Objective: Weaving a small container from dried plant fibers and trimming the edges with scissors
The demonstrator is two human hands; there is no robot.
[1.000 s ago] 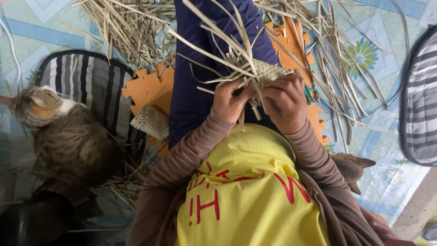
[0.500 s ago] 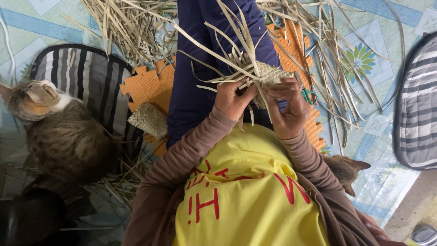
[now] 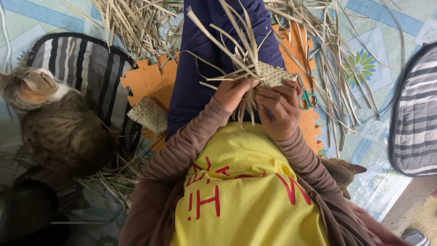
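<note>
The weave (image 3: 275,75) sits pinched between the fingers of the left hand (image 3: 233,93) and right hand (image 3: 283,109), its loose strips (image 3: 236,50) fanning out above them.

Both hands, left hand (image 3: 234,93) and right hand (image 3: 282,107), around a half-woven straw piece (image 3: 273,75).

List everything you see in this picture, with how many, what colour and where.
woven piece: one, tan, held in both hands
loose strips: many, tan, strewn across the floor at top
small woven mat: one, tan, left of the leg
foam mat: one, orange, under the leg
scissors: one, green handles, right of the hands
cats: two, tabby at left, brown one at lower right
striped cushions: two, grey-black, left and right
left hand: one, gripping strips
right hand: one, on the weave
</note>
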